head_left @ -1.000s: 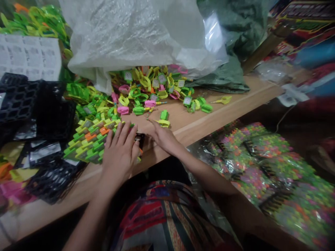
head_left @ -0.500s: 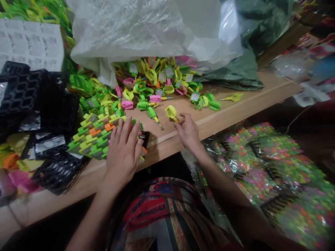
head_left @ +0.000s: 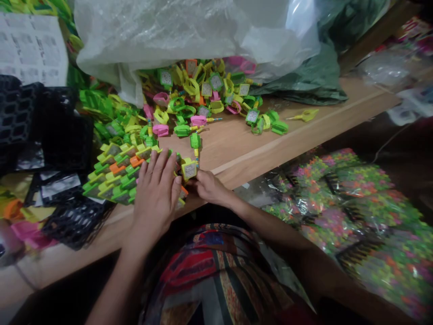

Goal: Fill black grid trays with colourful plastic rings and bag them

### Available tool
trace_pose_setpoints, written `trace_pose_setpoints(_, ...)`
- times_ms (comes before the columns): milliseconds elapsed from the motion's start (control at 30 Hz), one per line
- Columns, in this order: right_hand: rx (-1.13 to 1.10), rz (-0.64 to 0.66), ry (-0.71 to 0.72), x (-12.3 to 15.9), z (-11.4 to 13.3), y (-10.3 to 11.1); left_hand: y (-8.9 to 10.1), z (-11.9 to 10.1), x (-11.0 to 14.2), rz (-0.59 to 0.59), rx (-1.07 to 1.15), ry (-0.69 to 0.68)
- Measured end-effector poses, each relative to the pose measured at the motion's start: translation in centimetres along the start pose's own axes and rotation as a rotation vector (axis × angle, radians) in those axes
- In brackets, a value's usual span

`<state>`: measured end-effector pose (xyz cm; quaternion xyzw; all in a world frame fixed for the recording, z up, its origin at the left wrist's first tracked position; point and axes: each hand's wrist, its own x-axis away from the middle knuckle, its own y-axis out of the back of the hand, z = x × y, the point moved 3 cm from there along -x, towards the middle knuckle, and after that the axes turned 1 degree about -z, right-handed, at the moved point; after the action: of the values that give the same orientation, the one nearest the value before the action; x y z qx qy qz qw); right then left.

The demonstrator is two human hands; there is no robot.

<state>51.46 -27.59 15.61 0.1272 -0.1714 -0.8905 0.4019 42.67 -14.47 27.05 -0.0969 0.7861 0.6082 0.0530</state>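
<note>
My left hand (head_left: 154, 194) lies flat, fingers stretched out, over the right part of a tight block of green, yellow and orange plastic toys (head_left: 118, 174) set in rows. Between the closed fingers of my right hand (head_left: 211, 187) is a yellow plastic toy (head_left: 188, 169) with a square, patterned grey face. It is held at the right end of the block, close beside my left fingertips; whether it touches the block I cannot tell. Just behind it lies a green toy (head_left: 195, 141) with a striped stick. My left hand hides part of the block.
Loose toys (head_left: 203, 90) are heaped behind, partly under a white plastic bag (head_left: 189, 31). Black honeycomb trays (head_left: 79, 223) stack at left beside a printed sheet (head_left: 32, 49). A yellow toy (head_left: 306, 115) lies rightward on the wooden table (head_left: 250, 151). Filled clear packs (head_left: 365, 207) lie below right.
My right hand has moved left and towards me, carrying the yellow toy from over the bare wood to the right end of the block. My left hand stays spread on the block.
</note>
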Motion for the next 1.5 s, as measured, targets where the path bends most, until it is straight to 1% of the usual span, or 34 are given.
trace_pose_setpoints(100,0.051,-0.037,-0.016,0.2,-0.8,0.9,0.0,0.0,0.0,0.003,0.009,-0.001)
trace_pose_setpoints(233,0.069,-0.023,-0.028,0.4,-1.0,1.7,0.0,0.1,-0.1,0.0,0.026,0.01)
trace_pose_setpoints(300,0.044,-0.024,-0.046,0.3,-0.8,1.8,0.0,0.1,-0.2,0.002,0.032,0.013)
trace_pose_setpoints(400,0.056,0.005,-0.054,-0.1,-0.6,1.2,-0.1,0.1,-0.3,0.008,0.029,0.024)
trace_pose_setpoints(500,0.088,0.056,0.026,-0.4,-0.7,0.5,-0.1,0.0,-0.2,0.014,0.019,0.041)
trace_pose_setpoints(667,0.035,0.109,0.283,-0.8,0.1,-0.2,0.6,-0.1,-0.6,0.067,0.079,0.045)
trace_pose_setpoints(733,0.015,0.162,0.315,-1.2,0.5,-0.2,0.9,-0.3,-1.3,0.073,0.103,0.036)
trace_pose_setpoints(833,0.054,0.227,0.272,-1.8,0.9,0.5,0.7,-0.7,-2.5,0.04,0.063,0.017)
trace_pose_setpoints(900,0.104,0.213,0.26,-2.3,1.2,1.6,0.3,-0.8,-3.0,0.032,0.006,0.029)
trace_pose_setpoints(933,0.129,0.174,0.258,-2.6,1.4,2.4,0.0,-0.8,-3.2,0.037,-0.017,0.034)
trace_pose_setpoints(1000,0.204,0.049,0.222,-3.2,1.8,4.0,-0.3,-0.8,-3.1,0.054,-0.043,0.027)
trace_pose_setpoints(1067,0.342,-0.059,0.116,-3.7,1.9,5.2,-0.5,-0.7,-2.9,0.063,-0.046,0.007)
trace_pose_setpoints(1133,0.479,-0.089,-0.008,-4.0,1.7,5.9,-0.4,-0.5,-2.7,0.057,-0.039,0.0)
trace_pose_setpoints(1200,0.515,-0.1,-0.098,-3.9,0.9,6.2,-0.4,-0.4,-2.5,0.05,-0.024,0.0)
trace_pose_setpoints(1267,0.43,-0.148,-0.138,-3.5,0.0,6.4,-0.4,-0.2,-2.5,0.043,-0.004,-0.004)
trace_pose_setpoints(1333,0.247,-0.189,-0.133,-3.0,-0.8,6.3,-0.3,-0.2,-2.5,0.044,0.017,-0.007)
trace_pose_setpoints(1433,-0.079,-0.155,-0.093,-2.3,-1.0,5.6,-0.2,-0.1,-2.5,0.061,0.034,-0.013)
trace_pose_setpoints(1500,-0.231,-0.101,-0.078,-2.2,-0.4,4.7,-0.2,-0.1,-2.6,0.072,0.035,-0.019)
